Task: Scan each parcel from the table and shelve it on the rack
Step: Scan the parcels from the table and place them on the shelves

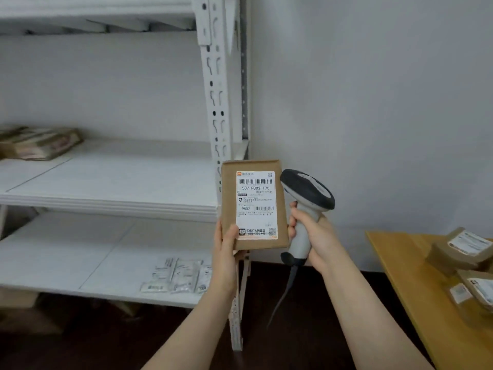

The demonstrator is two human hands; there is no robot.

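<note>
Left hand [226, 247] grips the bottom-left corner of a brown parcel [229, 201], thumb on its front, holding it upright in front of the white rack [213, 76], label [256, 205] facing the camera. Label reads "507-P802 T70". Right hand [312, 231] is curled around the handle of a grey-and-white barcode scanner [306, 206], just beside the parcel's right edge, cord hanging down. More brown parcels [464, 265] lie on the wooden surface [394, 257] at right. Flat brown parcels [40, 142] sit on the middle shelf [120, 177], white packets [178, 276] on the lower shelf [80, 257].
</note>
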